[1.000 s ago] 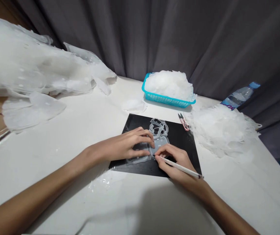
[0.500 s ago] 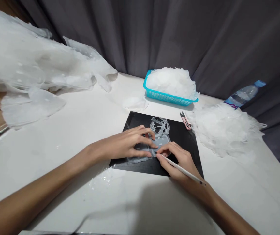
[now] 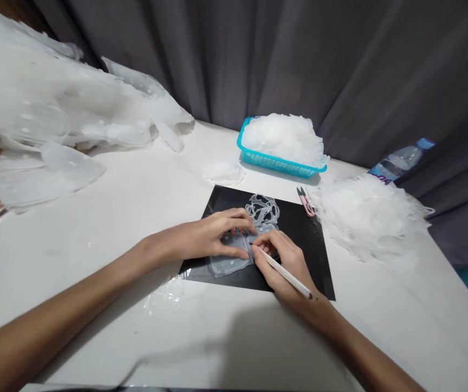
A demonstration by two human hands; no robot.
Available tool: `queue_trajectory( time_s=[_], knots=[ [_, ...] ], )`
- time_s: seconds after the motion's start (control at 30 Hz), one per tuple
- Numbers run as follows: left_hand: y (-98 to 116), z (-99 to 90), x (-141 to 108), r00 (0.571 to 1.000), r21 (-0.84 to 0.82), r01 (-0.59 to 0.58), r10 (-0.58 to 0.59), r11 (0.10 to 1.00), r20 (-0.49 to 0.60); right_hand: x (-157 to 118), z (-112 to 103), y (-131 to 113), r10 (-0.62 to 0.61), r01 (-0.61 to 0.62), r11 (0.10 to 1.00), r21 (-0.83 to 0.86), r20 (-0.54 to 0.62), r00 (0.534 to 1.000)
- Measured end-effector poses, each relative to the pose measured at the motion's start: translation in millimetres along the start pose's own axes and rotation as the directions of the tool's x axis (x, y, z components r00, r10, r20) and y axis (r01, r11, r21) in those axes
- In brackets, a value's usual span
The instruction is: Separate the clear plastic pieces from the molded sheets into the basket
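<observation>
The left hand (image 3: 211, 234) lies palm down with its fingers spread, the fingertips on a translucent sheet (image 3: 229, 265) that shows small pale spots. The right hand (image 3: 289, 267) pinches a slender white tool (image 3: 286, 275) between thumb and fingers; the tool slants, with its dark tip directed at the sheet between the two hands. Whether the tip touches the sheet cannot be told. The sheet is positioned beneath the left fingers and extends to the right fingertips, on a black mat (image 3: 313, 239) that both hands overlie. An openwork translucent piece (image 3: 263, 209) lies just beyond the fingertips. Beyond the right hand, small snips (image 3: 307, 204) with pink handles rest at the mat's far edge, beside a heap of whitish film (image 3: 368, 215). Farther beyond the hands, a blue basket (image 3: 277, 164) holds white pieces (image 3: 283, 139). The bench (image 3: 115, 218) supports the mat, well beyond the left forearm a large whitish bundle (image 3: 54, 103), and, behind the heap, a bottle (image 3: 399, 162).
</observation>
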State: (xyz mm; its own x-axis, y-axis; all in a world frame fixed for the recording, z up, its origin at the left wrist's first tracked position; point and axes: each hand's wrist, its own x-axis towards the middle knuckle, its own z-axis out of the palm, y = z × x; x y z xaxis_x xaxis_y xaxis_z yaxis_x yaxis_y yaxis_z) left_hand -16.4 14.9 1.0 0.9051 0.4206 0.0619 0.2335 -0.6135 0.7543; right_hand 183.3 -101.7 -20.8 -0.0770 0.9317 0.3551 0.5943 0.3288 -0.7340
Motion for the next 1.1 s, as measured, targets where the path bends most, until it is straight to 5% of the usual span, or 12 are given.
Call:
queue_trajectory(
  time_s=[0.23, 0.37, 0.53, 0.83, 1.1],
  knots=[
    [-2.2, -2.0, -4.0, 0.999, 0.005, -0.039, 0.039, 0.999, 0.031, -4.1, -7.4, 0.2, -0.024, 0.025, 1.0, -0.011, 0.04, 0.999],
    [-1.3, -8.7, -4.9, 0.994, 0.079, -0.069, 0.062, 0.994, 0.088, 0.0, -35.3, 4.2, 0.018, -0.019, 1.0, 0.003, 0.189, 0.982],
    [8.9, -17.5, -8.1, 0.985, 0.167, -0.109, 0.084, 0.98, 0.149, 5.5, -67.5, 11.0, 0.139, -0.185, 0.979, 0.08, 0.397, 0.907],
    [37.3, 13.1, -6.2, 0.98, 0.298, -0.178, 0.141, 0.938, 0.141, 7.2, -78.5, 10.6, 0.097, -0.186, 0.973, 0.133, 0.496, 0.863],
    [39.7, 9.1, -5.9, 0.982, 0.263, -0.139, 0.099, 0.955, 0.16, 7.5, -80.4, 13.6, 0.047, -0.137, 0.98, 0.148, 0.492, 0.87]
  ],
)
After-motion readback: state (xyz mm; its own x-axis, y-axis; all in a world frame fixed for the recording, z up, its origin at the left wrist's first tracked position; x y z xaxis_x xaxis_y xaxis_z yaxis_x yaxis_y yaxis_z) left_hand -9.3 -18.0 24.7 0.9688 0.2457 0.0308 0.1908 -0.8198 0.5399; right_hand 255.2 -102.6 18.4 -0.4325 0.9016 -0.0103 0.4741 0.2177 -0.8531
